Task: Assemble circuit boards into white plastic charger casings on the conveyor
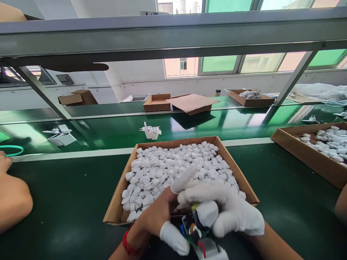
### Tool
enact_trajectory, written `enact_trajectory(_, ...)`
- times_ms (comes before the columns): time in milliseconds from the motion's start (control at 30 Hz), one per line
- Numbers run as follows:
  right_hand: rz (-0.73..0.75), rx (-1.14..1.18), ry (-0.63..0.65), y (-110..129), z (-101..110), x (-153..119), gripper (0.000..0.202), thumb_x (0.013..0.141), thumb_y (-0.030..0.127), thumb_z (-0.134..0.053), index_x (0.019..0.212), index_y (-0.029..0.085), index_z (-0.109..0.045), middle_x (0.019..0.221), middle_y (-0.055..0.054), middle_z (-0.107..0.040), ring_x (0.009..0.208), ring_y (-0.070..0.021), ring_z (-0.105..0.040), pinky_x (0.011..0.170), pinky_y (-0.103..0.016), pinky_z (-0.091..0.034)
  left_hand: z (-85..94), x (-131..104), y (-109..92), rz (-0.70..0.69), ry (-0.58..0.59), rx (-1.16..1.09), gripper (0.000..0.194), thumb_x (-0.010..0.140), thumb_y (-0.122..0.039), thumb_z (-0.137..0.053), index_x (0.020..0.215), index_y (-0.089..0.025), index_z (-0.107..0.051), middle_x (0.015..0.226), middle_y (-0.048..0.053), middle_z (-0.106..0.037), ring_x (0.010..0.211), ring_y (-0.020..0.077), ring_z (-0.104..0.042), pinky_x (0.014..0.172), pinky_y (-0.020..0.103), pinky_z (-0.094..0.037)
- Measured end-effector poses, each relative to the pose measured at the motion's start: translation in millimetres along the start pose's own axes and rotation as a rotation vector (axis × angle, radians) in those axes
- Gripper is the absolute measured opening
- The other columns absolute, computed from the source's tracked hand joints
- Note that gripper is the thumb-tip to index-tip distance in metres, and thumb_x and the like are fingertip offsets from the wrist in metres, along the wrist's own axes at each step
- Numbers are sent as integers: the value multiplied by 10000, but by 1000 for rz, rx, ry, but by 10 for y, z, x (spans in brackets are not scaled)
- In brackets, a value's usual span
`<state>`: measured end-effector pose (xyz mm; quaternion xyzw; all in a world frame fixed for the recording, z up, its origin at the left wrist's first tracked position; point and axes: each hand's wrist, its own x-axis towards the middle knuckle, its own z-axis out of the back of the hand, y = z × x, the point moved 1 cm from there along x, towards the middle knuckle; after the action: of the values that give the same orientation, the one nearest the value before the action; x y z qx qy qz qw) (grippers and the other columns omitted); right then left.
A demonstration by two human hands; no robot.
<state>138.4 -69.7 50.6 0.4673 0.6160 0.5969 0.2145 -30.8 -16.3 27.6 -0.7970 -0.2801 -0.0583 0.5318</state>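
Note:
Low in the middle of the view, both my hands meet over a small electronic assembly (195,231): a circuit board with coloured parts and a white plastic shell. My left hand (159,216) wears white finger cots on thumb and forefinger and a red wristband; it grips the board from the left. My right hand (230,211), in a white glove, closes over the assembly from the right. Just beyond my hands stands an open cardboard box (115,206) full of several small white plastic caps (173,168).
A second cardboard box of white parts (303,151) sits at the right. Another person's arm (12,200) rests at the left edge, and one at the right edge (342,206). White charger assemblies (151,131), (61,135) lie on the green conveyor belt. More boxes (157,103) stand behind.

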Motion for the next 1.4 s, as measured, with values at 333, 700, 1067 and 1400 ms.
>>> enact_trajectory(333, 27, 38, -558, -212, 275, 62, 367, 817, 554, -719, 963, 224, -784, 1011, -91, -694, 1006, -279, -635, 984, -397, -494, 55, -52, 22, -101, -427, 911, 968, 735, -478, -837, 1509, -358, -267, 1224, 79, -615, 1114, 271, -611, 1003, 444, -509)
enact_trajectory(700, 0, 196, -594, -260, 231, 41, 232, 806, 429, -803, 850, 205, -757, 837, -35, -687, 776, -188, -648, 714, -236, -552, 38, 21, -105, -229, -256, 1355, 753, 895, -505, -660, 1507, -376, -242, 1218, 68, -591, 1083, 220, -591, 924, 301, -512)
enact_trajectory(1067, -100, 102, -373, 22, 82, 68, 379, 916, 480, -637, 942, 118, -745, 648, -45, -571, 578, -142, -551, 526, -189, -485, -58, 11, -221, -33, -194, 1076, 949, 778, -372, -819, 1508, -417, -213, 1197, -7, -607, 1049, 203, -608, 927, 259, -491)
enact_trajectory(1400, -21, -74, -434, -6, 182, -7, 328, 915, 504, -644, 1017, 209, -744, 1055, -71, -671, 952, -237, -634, 901, -325, -540, -38, 9, -198, -451, -174, 1622, 371, 987, -371, -538, 1295, -179, -459, 1064, 85, -605, 970, 185, -589, 846, 252, -504)
